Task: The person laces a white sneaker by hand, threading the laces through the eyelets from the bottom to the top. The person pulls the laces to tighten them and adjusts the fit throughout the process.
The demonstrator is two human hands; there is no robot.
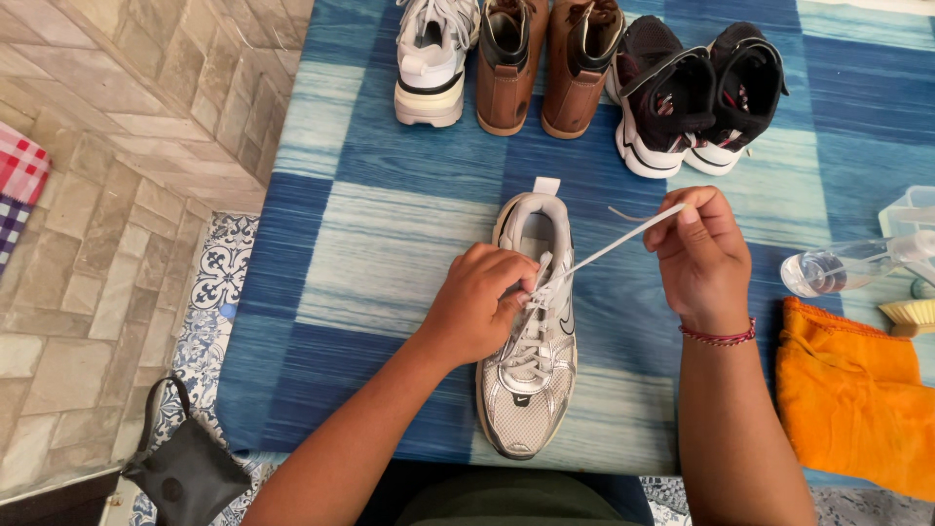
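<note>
From the head camera, six shoes are in sight. One silver-and-white running shoe [527,360] lies at the near middle of the tabletop [390,244], toe toward the person. Along the far edge stand five more: one white sneaker [433,58], two brown boots [550,63] and two black sneakers [693,97].

The left hand [482,302] rests on the running shoe's upper eyelets, its fingers curled and pressed onto the lacing. The right hand [703,258] is raised just right of the shoe, its fingers pinching the one white lace [623,241], drawn taut from the eyelets.

At the right lie one orange cloth [852,404], one clear bottle [842,268] on its side and one brush [911,314], partly cut off.

The tabletop wears a blue-and-white checked cover. Beside it is a beige tiled floor [107,195] with one dark bag [185,468].
</note>
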